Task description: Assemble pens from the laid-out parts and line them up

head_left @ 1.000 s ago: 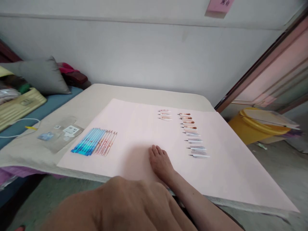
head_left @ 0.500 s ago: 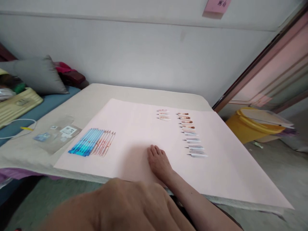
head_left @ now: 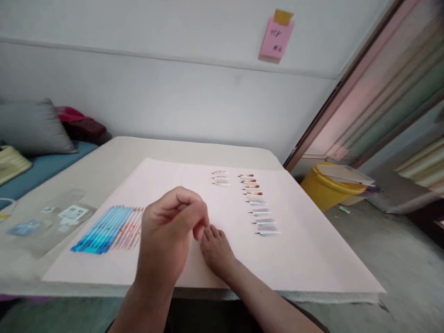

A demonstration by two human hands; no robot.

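My left hand is raised over the front of the table with its fingers curled in a loose fist, and nothing shows in it. My right hand rests palm down on the pale pink sheet, its fingers stretched out and almost touching the left in view. Left of my hands lies a row of blue pens, and beside it a row of clear pens with reddish prints, partly covered by my left hand. Beyond my right hand, several short pen pieces with dark thin tips form a column; a few more lie farther back.
Clear plastic packaging lies on the table's left side. A grey cushion sits beyond it. A yellow bin stands on the floor to the right. A pink note is taped to the wall behind.
My left hand has drawn back from close to the camera and is now upright over the table, closed. My right hand stays flat on the sheet. The view has tilted up and turned right.
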